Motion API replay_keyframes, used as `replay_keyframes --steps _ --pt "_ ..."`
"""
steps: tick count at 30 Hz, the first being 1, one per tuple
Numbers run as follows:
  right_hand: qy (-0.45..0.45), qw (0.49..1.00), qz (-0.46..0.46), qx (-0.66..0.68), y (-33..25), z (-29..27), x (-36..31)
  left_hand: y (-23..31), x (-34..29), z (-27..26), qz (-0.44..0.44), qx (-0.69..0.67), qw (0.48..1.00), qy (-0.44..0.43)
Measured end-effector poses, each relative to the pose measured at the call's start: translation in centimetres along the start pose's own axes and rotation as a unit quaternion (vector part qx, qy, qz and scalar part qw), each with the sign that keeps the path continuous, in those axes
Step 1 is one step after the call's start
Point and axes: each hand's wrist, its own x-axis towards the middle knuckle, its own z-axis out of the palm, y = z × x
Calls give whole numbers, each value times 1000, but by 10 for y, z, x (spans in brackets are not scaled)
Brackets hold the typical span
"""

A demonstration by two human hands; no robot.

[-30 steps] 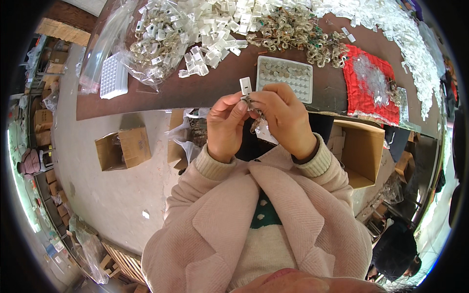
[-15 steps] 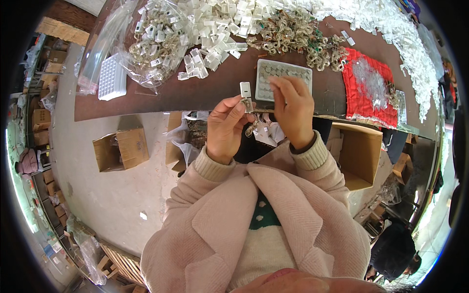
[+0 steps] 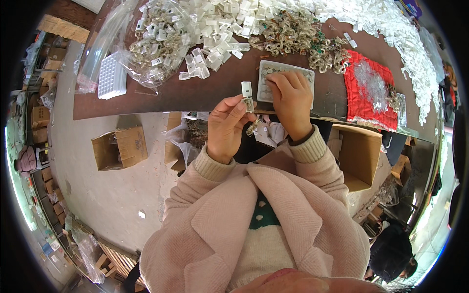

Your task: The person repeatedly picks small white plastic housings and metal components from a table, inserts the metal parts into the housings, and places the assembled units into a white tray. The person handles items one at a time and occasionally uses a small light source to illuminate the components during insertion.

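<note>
Our left hand [image 3: 225, 128] pinches a white case [image 3: 246, 89] just left of the tray [image 3: 288, 65], and a cord [image 3: 252, 128] dangles below it. Our right hand [image 3: 292, 100] bends over the tray, close to the small discs [image 3: 268, 69]; whether it touches them, we cannot tell. We see coils [image 3: 298, 36] heaped beyond the tray and red cloth [image 3: 355, 93] to its right.

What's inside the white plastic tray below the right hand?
In the white plastic tray, small round greyish discs show toward the far and left edges. The right hand covers its middle, hiding whatever sits there.
</note>
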Motion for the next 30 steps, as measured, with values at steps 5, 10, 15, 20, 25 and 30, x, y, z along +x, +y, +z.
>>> replay_keyframes --steps 5,10,15,20,25,30 --pt "-16 982 17 187 -32 -20 -10 2 -2 8 0 -11 1000 -8" --pt "-45 974 25 220 -42 -28 -12 5 -8 10 -17 -23 999 -40" --pt "-83 971 3 226 -38 -38 -16 5 -13 8 -43 -65 996 -48" --pt "-65 976 -31 207 -44 -48 -24 0 -21 17 -36 -33 998 30" --pt "-67 869 244 424 -48 -48 -24 1 -23 25 -47 -72 995 -50" --pt "-106 739 346 568 -40 -46 -23 3 -27 29 -97 -48 989 -102"
